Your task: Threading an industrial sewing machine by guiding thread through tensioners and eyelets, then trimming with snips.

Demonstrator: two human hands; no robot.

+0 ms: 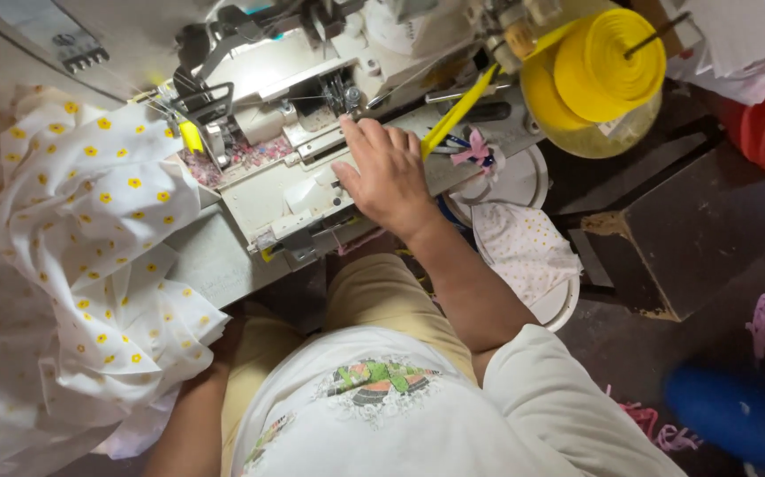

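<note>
At the near edge of the sewing table [215, 261], your left hand [223, 346] sits low, just under the hanging fold of white fabric with yellow dots [104, 238]. Most of that hand is hidden by the cloth and your lap, so I cannot tell how far it is open or whether it grips the fabric. The fabric itself drapes off the table's left side and bunches toward the left edge of the view, one lobe lying on the table top just beside the machine.

Further in, your right hand [387, 177] lies flat on the front bed of the overlock sewing machine [303, 150], palm down, fingers loosely spread and extended, closed around nothing. Fingertips reach toward the presser-foot area; the wrist crosses the machine's front edge.

Just right of that hand, a yellow tape strip [458, 110] runs diagonally up toward a large yellow tape roll [608, 66] at the table's far right corner. A small pink bow [475, 150] lies near the strip's lower end, close beside your knuckles. Pinkish lint and scraps [250, 152] collect in the machine's tray left of the needle.

Below the table's right side, a white round bin [559, 305] holds a piece of dotted white cloth [524, 247].
</note>
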